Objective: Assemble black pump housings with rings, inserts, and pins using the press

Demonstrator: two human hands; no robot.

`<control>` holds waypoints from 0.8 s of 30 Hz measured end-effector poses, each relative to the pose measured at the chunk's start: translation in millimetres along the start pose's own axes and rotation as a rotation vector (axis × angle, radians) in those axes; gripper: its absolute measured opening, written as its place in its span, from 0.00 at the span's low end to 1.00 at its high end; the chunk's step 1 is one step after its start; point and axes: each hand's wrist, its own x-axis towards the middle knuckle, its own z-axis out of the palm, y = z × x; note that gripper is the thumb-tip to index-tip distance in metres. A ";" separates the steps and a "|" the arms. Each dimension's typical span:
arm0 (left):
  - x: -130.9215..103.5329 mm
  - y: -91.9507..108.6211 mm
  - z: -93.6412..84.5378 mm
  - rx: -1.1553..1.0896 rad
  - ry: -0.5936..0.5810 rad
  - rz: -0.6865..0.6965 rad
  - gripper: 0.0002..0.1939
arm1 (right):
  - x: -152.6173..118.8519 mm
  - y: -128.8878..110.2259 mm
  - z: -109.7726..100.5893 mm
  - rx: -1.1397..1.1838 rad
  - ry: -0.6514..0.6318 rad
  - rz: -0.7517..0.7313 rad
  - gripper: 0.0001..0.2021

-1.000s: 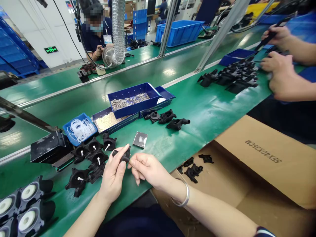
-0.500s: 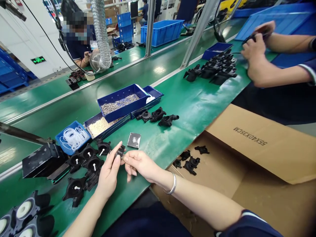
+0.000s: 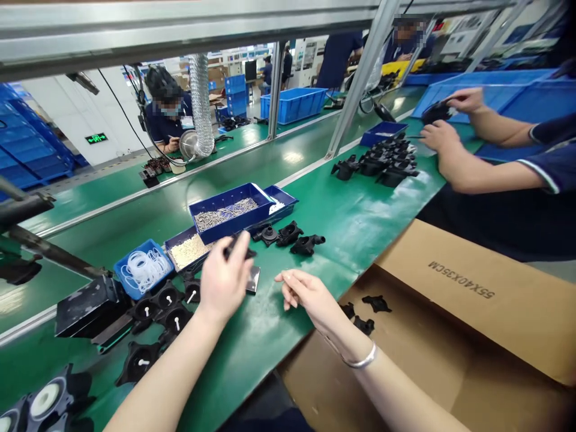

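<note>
My left hand (image 3: 225,279) is closed on a black plastic part (image 3: 246,253), blurred and mostly covered by the fingers. It is above the table, in front of the screw bin. Just beneath it lies a small dark square plate (image 3: 254,281), partly hidden. My right hand (image 3: 306,294) hangs over the table edge, thumb and fingers drawn together; whatever they may hold is too small to make out. Several black housings (image 3: 174,321) with white pins inside lie left of my left forearm. Black fittings (image 3: 306,244) lie beyond my hands.
Blue bins hold metal screws (image 3: 225,214), cream-coloured small pieces (image 3: 191,252) and clear rings (image 3: 146,270). At lower left are housings with white discs (image 3: 45,400). An open cardboard box (image 3: 427,354) with black parts stands at right. A co-worker's hands (image 3: 443,135) hold a black part.
My hands have come apart. The left has moved up and right with the black part, toward the screw bin; the right has drawn away to the right. The view has tilted up.
</note>
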 end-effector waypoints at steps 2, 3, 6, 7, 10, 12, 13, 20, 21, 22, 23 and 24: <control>-2.7 -1.7 9.5 0.137 -0.147 0.155 0.23 | -2.4 2.3 -4.8 -0.012 0.009 0.004 0.22; -5.3 -2.4 13.5 0.170 -0.185 0.203 0.23 | -3.1 4.0 -6.2 -0.014 0.013 0.011 0.23; -15.0 -4.0 21.4 0.226 -0.142 0.206 0.24 | -1.6 10.7 -7.3 -0.008 0.010 0.044 0.24; -18.2 -4.2 22.4 0.242 -0.145 0.199 0.24 | -0.3 12.8 -6.9 -0.008 -0.001 0.053 0.24; -25.8 -3.1 17.7 0.234 -0.268 0.168 0.27 | 3.3 15.2 -4.7 -0.025 -0.030 0.061 0.24; -29.0 -1.4 5.7 0.164 -0.328 0.057 0.27 | 4.5 11.1 -4.1 -0.042 -0.039 0.057 0.24; -30.1 -1.0 -2.6 0.113 -0.338 -0.030 0.26 | 5.4 6.9 -4.7 -0.054 -0.038 0.050 0.23; -34.8 -11.3 -43.6 0.259 -0.697 -0.174 0.13 | 63.8 -60.1 -27.0 -0.585 0.073 -0.281 0.23; -35.1 -11.7 -44.4 0.307 -0.719 -0.146 0.12 | 82.6 -72.1 -31.6 -0.753 0.124 -0.329 0.23; -34.9 -11.3 -45.1 0.348 -0.725 -0.125 0.12 | 103.5 -83.4 -35.9 -0.862 0.163 -0.345 0.23; -34.0 -10.4 -46.5 0.383 -0.720 -0.109 0.12 | 125.8 -93.2 -39.5 -0.933 0.190 -0.347 0.21; -32.2 -9.5 -49.0 0.413 -0.714 -0.096 0.12 | 148.9 -101.1 -42.2 -1.000 0.200 -0.340 0.20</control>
